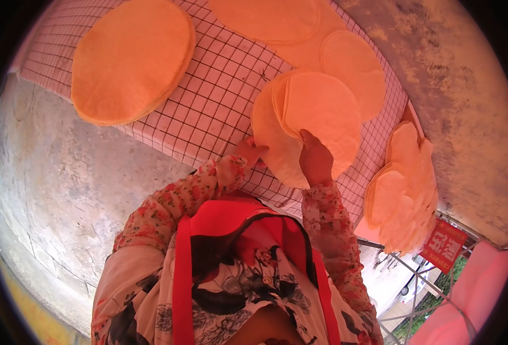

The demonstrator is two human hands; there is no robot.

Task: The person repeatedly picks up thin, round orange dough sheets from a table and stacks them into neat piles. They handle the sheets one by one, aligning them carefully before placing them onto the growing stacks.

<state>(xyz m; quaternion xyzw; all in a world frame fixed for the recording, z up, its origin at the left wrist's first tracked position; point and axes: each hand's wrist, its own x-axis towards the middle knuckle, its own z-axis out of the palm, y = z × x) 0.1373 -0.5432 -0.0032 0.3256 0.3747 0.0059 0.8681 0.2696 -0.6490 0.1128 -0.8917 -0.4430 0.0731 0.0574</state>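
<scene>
My right hand (316,160) pinches the near edge of a thin round flatbread (326,103), whose edge is folded and lifted a little. Beneath it lies a larger round flatbread (285,161), at whose left edge the fingers of my left hand (250,150) are closed; the exact grip is partly hidden. All these rounds look orange in the reddish light. They rest on a table covered by a checked cloth (208,109).
A thick stack of flatbreads (130,60) sits at the far left. More rounds (354,72) overlap at the back right, and a bunch of flatbreads (403,190) lies along the right edge. Beyond it are a red sign (444,245) and metal bars (418,282).
</scene>
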